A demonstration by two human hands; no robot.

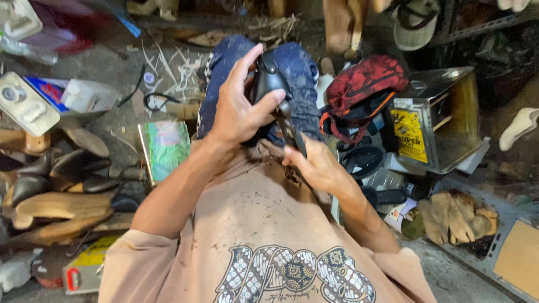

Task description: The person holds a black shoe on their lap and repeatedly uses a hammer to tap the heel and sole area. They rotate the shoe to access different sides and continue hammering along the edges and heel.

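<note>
Nearest is the person's stained tan shirt [264, 235], with a patterned print low on its front. Just beyond it, right of centre, the right hand [317, 165] is closed narrowly around the dark handle of a tool [293, 133], whose shaft runs up and left toward the shoe. A little farther, at centre, the left hand [238, 109] wraps a black shoe upper [268, 84] — thumb pressed across its near face, fingers stretched up along its left side — and holds it over the knees, which are clad in dusty blue jeans [297, 70]. The tool's far end meets the shoe's lower edge; how it bears there cannot be told.

To the left, near, lie wooden shoe lasts [53, 207] beside dark leather pieces [73, 165], with a green packet [167, 147] just left of the jeans and a white plastic jug [87, 95] farther back. To the right, a red and black bag [362, 90] rests against a square metal tin [435, 120], and a heap of tan gloves [455, 216] lies nearer in a tray.
</note>
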